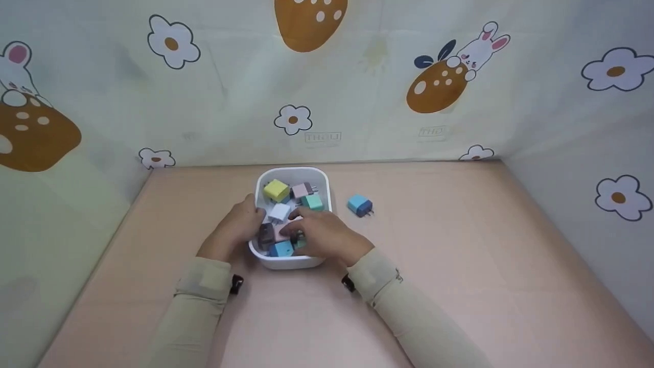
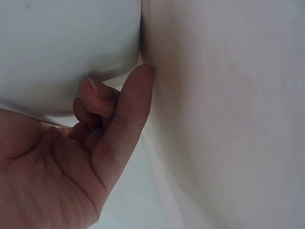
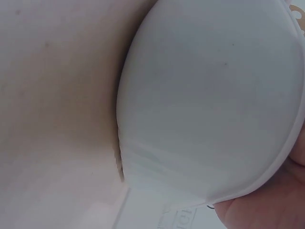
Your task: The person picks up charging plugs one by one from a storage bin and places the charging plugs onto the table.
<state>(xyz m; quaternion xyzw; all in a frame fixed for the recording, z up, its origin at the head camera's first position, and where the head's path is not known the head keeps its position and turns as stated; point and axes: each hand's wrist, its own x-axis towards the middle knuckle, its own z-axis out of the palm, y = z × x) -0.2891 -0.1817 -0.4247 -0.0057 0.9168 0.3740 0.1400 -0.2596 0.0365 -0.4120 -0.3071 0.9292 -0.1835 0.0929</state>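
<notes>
A white plastic bin (image 1: pixel 294 262) holds several small plug-in chargers: a yellow charger (image 1: pixel 276 190), a green charger (image 1: pixel 312 202), a white charger (image 1: pixel 279 212) and a blue charger (image 1: pixel 281 249) among them. My left hand (image 1: pixel 236 225) grips the bin's left side, thumb at the rim and fingers along the outer wall. Over the near right part of the bin reaches my right hand (image 1: pixel 327 232), its fingers bent and spread among the chargers. Its fingertips are right at a pink charger (image 1: pixel 280 233); the hand covers part of the contents.
To the right of the bin, a two-tone blue charger (image 1: pixel 360 205) lies on the pink tabletop (image 1: pixel 460 245), its prongs pointing right. A patterned cloth (image 1: pixel 230 102) with flowers and rabbits rises behind the table and along both sides.
</notes>
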